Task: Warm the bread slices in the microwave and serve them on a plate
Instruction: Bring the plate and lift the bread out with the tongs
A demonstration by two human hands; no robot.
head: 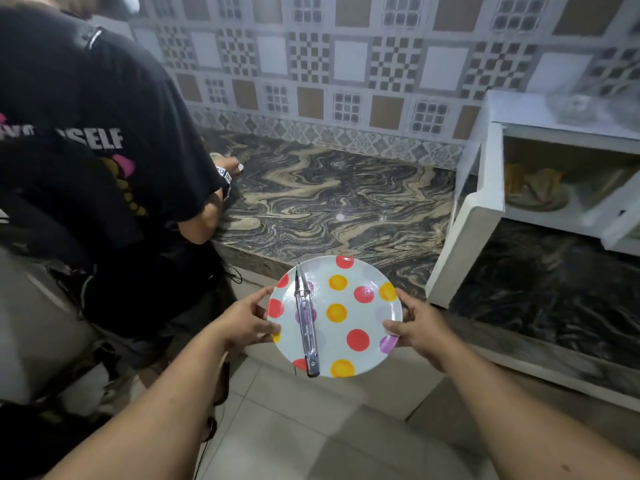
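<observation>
I hold a white plate (349, 306) with red, yellow and purple dots level in front of the counter edge. My left hand (247, 320) grips its left rim and my right hand (420, 327) grips its right rim, thumbs on top. A pair of metal tongs (306, 323) lies lengthwise on the plate's left half. At the right stands a white microwave (491, 161) with its door (460, 237) swung open toward me. Inside, bread slices (533, 183) sit on a dish, blurred.
A dark marbled counter (329, 202) runs between a person in a black T-shirt (86, 140) at the left and the microwave. A patterned tiled wall (346, 64) backs it. A glass item (578, 102) rests on the microwave's top. Tiled floor (311, 427) lies below.
</observation>
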